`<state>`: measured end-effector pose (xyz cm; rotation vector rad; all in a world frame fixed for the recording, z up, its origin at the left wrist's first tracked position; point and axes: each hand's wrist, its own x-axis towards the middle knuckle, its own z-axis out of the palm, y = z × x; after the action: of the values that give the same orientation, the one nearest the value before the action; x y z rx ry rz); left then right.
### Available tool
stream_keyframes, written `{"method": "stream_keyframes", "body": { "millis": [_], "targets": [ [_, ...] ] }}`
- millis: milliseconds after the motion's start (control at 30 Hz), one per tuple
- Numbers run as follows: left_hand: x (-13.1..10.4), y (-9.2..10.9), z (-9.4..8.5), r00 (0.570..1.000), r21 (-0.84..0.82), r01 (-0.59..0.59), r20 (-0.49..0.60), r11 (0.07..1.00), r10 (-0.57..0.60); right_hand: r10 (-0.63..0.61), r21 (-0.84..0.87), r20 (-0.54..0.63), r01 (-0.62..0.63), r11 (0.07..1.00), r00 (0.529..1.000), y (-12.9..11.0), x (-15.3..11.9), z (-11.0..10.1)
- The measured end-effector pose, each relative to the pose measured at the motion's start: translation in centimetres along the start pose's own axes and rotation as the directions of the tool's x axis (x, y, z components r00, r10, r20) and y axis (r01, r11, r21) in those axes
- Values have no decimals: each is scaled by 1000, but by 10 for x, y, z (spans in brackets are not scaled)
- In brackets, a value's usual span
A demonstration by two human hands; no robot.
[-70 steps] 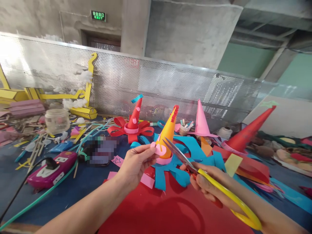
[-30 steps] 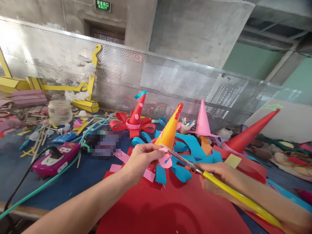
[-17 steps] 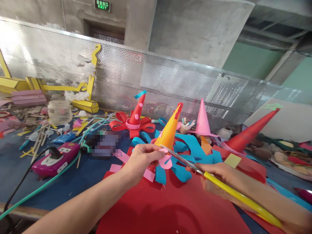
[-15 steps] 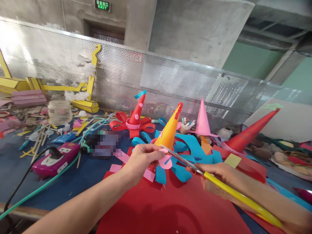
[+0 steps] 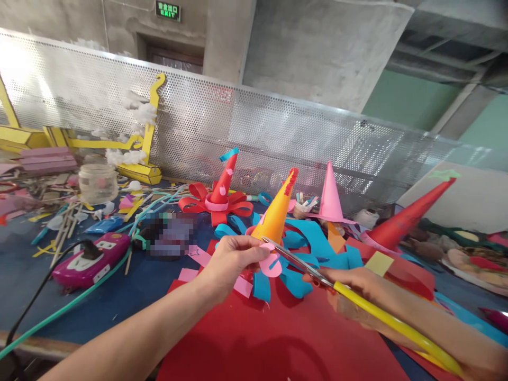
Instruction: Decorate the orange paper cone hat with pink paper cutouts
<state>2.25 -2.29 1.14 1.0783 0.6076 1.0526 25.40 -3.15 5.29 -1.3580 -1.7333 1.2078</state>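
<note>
Between the thumb and fingers of my left hand (image 5: pixel 234 259) is a small rounded piece of pink paper (image 5: pixel 272 266) with a slit in it. My right hand (image 5: pixel 353 291) grips yellow-handled scissors (image 5: pixel 305 267), whose metal blades reach left to the upper edge of the pink paper. Just behind them stands a yellow paper cone (image 5: pixel 275 211) with red trim near its tip, ringed by looped blue paper strips (image 5: pixel 297 283). Below both hands lies a large red paper sheet (image 5: pixel 286 333).
A red cone with red loops (image 5: pixel 224 185) and a pink cone (image 5: pixel 329 196) stand farther back; another red cone (image 5: pixel 408 214) leans at right. At left are a purple power strip (image 5: pixel 93 262), its cable, a clear jar (image 5: pixel 98 182) and scattered scraps. A perforated metal panel (image 5: pixel 257 132) runs behind.
Very little differs. The pink paper has turned slightly in my left hand, and the scissors have shifted a touch; both hands stay in nearly the same place.
</note>
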Motion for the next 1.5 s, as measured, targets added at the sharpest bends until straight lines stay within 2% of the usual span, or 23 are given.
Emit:
{"method": "stream_keyframes", "body": {
  "millis": [133, 367, 467, 600, 800, 1033, 1233, 1500],
  "targets": [
    [0, 0, 0, 1000, -2, -5, -9, 1000, 5, -5, 37, -52, 6, 999, 999, 7, -1, 3],
    [0, 0, 0, 1000, -16, -10, -28, 1000, 10, 89, 5, 59, -89, 996, 994, 9, -27, -4],
    [1, 1, 0, 999, -18, -12, -30, 1000, 12, 93, 39, 48, -94, 995, 995, 11, -35, 0],
    [1, 2, 1, 999, -19, -9, -32, 1000, 8, 87, 59, 36, -89, 994, 996, 7, -35, 5],
    [1, 0, 0, 1000, 2, -22, -22, 1000, 22, 119, 32, 57, -121, 992, 991, -5, -36, 1],
    [2, -1, -2, 1000, 6, -17, -19, 1000, 17, 87, -1, 88, -87, 996, 992, -2, -46, 3],
    [1, 0, 0, 1000, 6, -11, -23, 1000, 11, 115, -4, 52, -115, 993, 992, -1, -50, 5],
    [-1, 1, 1, 1000, 14, 5, -23, 1000, -5, 122, -58, 84, -117, 991, 989, -2, -51, 2]
  ]
}}
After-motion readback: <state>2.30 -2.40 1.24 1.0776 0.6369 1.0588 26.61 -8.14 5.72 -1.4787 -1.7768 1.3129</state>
